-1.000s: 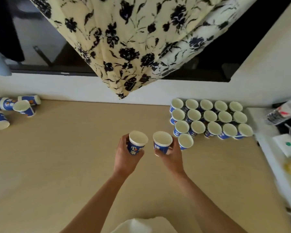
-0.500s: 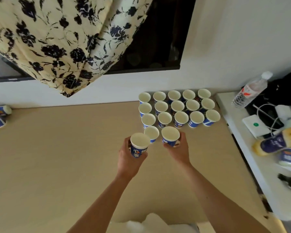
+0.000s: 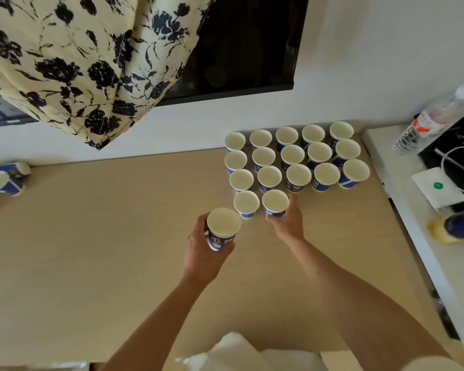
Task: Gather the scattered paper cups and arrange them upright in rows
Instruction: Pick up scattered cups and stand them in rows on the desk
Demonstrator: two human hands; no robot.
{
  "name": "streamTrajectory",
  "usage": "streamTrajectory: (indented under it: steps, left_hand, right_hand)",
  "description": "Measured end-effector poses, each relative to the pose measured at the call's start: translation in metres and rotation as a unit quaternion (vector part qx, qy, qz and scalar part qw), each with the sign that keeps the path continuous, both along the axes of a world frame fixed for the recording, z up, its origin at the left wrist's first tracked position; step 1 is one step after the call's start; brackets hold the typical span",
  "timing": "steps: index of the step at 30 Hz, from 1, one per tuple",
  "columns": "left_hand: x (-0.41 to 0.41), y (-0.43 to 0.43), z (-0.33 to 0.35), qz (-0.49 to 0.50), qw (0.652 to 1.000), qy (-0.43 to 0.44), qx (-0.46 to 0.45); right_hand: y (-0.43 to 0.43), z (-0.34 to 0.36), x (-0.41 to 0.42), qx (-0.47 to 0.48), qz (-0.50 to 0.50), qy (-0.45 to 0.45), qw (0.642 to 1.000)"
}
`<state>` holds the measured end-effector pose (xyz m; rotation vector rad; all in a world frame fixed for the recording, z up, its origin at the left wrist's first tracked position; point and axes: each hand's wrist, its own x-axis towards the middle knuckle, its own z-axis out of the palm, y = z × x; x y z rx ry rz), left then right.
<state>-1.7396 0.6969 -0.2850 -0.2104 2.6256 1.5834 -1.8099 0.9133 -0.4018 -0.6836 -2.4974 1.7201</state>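
On tan tabletop [image 3: 91,236] | left hand [image 3: 204,253] grips round paper cup [image 3: 222,228] | right hand [image 3: 287,220] grips fourth-row cup [image 3: 275,202]

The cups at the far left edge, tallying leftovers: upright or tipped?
Tipped: the far-left cups lie on their sides on the table, rims facing sideways.

one head-worn wide-angle view looks steeply down and forward over the pale beige wooden tabletop [image 3: 91,236], close above it, white wall across the upper frame.

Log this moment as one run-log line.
left hand: holds paper cup upright | right hand: setting cup in fourth row | stray cups: far left
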Motion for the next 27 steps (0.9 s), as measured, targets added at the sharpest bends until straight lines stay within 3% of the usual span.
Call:
streamTrajectory:
  steps: [23,27]
  left_hand:
    - [-0.004,0.006,-0.002,-0.005,0.999,-0.032,-0.007]
    - [-0.01,0.02,0.002,-0.018,0.999,-0.029,-0.003]
  right_hand:
    - [0.007,-0.016,0.009,0.039,-0.025,0.02,0.999]
    - [0.005,-0.006,0.042,0.054,-0.079,0.097,0.991]
